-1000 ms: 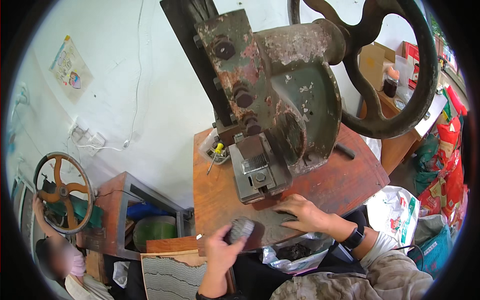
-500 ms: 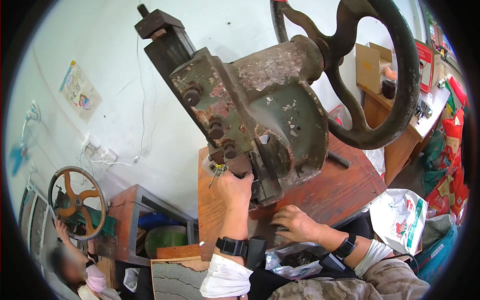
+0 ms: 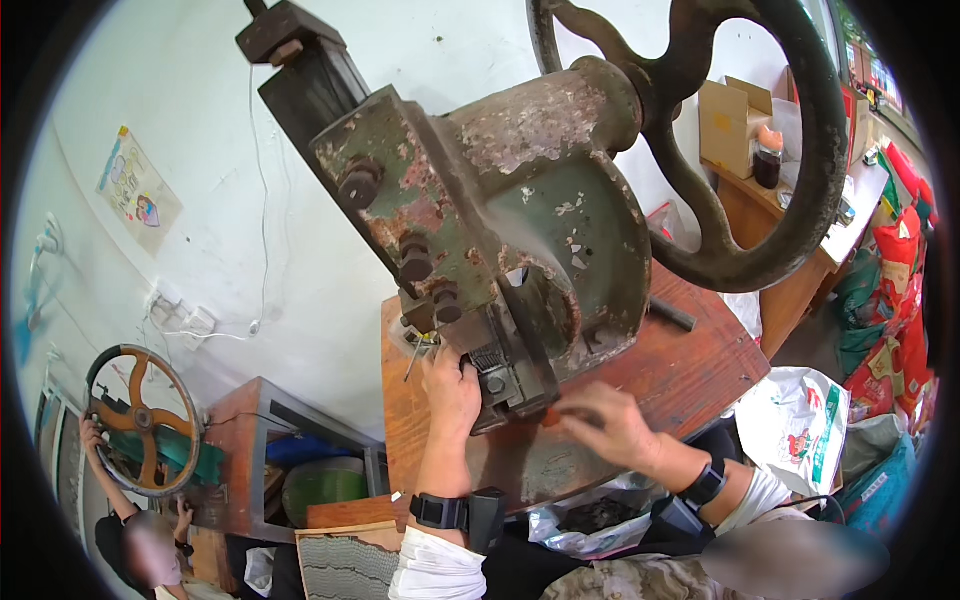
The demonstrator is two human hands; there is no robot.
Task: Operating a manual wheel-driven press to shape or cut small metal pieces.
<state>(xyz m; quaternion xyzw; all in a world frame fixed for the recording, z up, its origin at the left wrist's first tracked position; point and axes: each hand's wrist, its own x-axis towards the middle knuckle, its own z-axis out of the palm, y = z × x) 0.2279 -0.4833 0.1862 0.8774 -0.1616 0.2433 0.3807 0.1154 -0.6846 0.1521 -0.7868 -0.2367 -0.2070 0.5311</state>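
A heavy green, rust-stained hand press (image 3: 520, 220) with a big dark handwheel (image 3: 790, 200) stands on a worn wooden bench (image 3: 690, 375). My left hand (image 3: 450, 390) is up against the left side of the press's die block (image 3: 510, 375), fingers curled on a small grey ridged piece (image 3: 484, 358) under the ram. My right hand (image 3: 605, 425) reaches in from the right, blurred, its fingertips at the foot of the die block next to a small orange spot. Both wrists wear black bands.
At the lower left another person sits at a second press with an orange-spoked handwheel (image 3: 140, 420). A bag of dark pieces (image 3: 592, 515) lies below the bench edge. White plastic bags (image 3: 800, 430), a cardboard box (image 3: 732, 120) and red packets stand at the right.
My left hand rose from below the bench edge, where it held a dark grey piece, up to the die block. My right hand left the bench top and moved to the die's foot.
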